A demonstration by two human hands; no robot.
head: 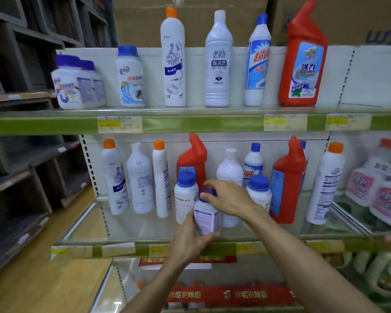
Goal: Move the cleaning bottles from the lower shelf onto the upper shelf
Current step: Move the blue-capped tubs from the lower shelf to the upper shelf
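Observation:
A short white bottle with a blue cap [207, 216] stands at the front of the lower shelf [145, 242]. My left hand [191, 240] cups its base and side from below. My right hand [229, 197] closes over its cap from the right. Behind it on the lower shelf stand several tall white bottles, two red angled-neck bottles [286, 184] and two more short blue-capped bottles [185, 195]. The upper shelf [54, 123] holds short blue-capped bottles [71, 83] at the left, then tall white bottles [173, 62] and a red bottle [303, 57] to the right.
Pink-labelled jugs [375, 190] fill the lower shelf at the right. Cardboard boxes [190, 19] sit behind the upper shelf's top. Dark wooden shelving [20, 132] lines the left side above a wooden floor [32, 279]. A lower tier with red banners [224, 294] lies beneath my arms.

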